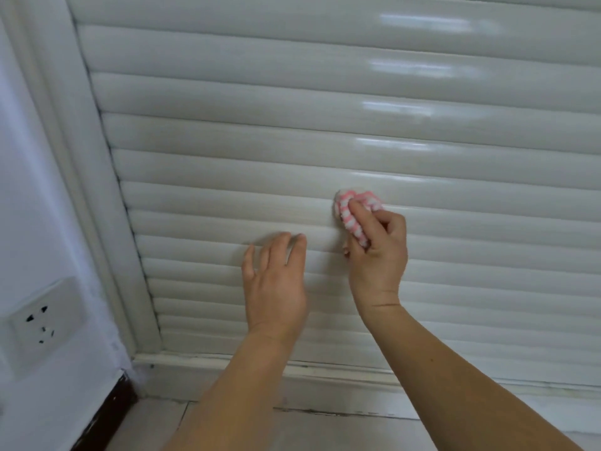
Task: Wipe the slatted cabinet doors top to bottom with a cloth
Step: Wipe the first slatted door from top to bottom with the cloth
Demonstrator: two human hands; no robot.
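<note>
Right hand (377, 252) grips bunched pink-striped cloth (353, 213) against slatted door (325, 125) — left hand (276, 281) just beside it, fingers straight, touching slats.

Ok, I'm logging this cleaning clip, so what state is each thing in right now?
Pink and white striped cloth: bunched, pressed on a slat.
Right hand: grips the cloth.
Left hand: fingers straight, fingertips at the slats, holding nothing.
Slatted cabinet door: closed, glossy.
Wall socket: nothing plugged in.
</note>
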